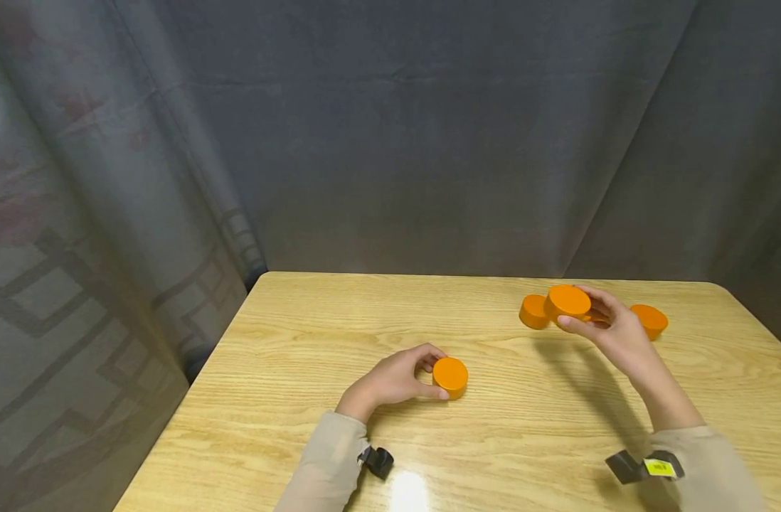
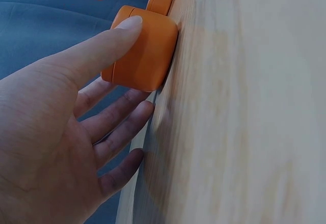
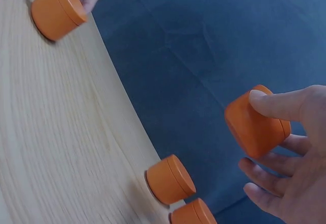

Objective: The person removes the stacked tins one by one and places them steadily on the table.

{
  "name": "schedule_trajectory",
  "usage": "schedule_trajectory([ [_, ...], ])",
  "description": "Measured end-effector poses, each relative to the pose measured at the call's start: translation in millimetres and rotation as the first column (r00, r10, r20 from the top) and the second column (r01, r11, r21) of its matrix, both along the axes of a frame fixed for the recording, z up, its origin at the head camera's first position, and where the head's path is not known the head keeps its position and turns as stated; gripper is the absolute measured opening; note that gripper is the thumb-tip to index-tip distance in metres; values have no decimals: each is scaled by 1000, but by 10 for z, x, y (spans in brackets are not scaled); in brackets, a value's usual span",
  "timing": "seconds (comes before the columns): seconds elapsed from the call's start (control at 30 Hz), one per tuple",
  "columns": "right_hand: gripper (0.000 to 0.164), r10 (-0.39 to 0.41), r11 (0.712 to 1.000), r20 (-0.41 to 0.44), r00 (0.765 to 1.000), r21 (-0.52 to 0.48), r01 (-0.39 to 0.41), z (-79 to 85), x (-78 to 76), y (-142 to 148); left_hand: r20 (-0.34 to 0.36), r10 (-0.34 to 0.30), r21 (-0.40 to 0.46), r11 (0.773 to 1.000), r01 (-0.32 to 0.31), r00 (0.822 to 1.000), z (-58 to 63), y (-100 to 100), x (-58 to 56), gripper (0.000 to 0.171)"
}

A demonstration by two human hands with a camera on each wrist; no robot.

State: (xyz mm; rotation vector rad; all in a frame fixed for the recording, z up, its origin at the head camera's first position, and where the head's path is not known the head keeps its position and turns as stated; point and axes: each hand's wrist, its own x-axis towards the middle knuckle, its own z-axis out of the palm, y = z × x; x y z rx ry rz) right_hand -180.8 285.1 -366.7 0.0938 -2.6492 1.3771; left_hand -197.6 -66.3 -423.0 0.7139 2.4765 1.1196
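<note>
My left hand pinches a round orange lidded container that stands upright on the table. In the left wrist view its thumb presses the container's side near the lid seam, while the lower fingers stay loosely bent. My right hand holds a second orange container up above the table, shadow falling below. Thumb and fingers grip it from opposite sides in the right wrist view, and it tilts there. Two more of these containers stand on the table, one to the left of the right hand, one partly behind it.
The wooden table has its far edge just beyond the standing containers. Grey curtains hang behind it and along the left side. Black straps with small devices sit on both wrists, the right one bearing a yellow label.
</note>
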Motion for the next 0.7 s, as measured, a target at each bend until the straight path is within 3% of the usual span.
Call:
schedule_trajectory([
  [0.23,77,-33,999,12,999,6,33,-16,-36,133,4,3,5,1000,-3,1000,0,-2,-1,51],
  [0.7,73,-94,995,-59,994,14,95,-76,-62,375,1,3,-3,1000,-3,1000,4,-6,7,51],
])
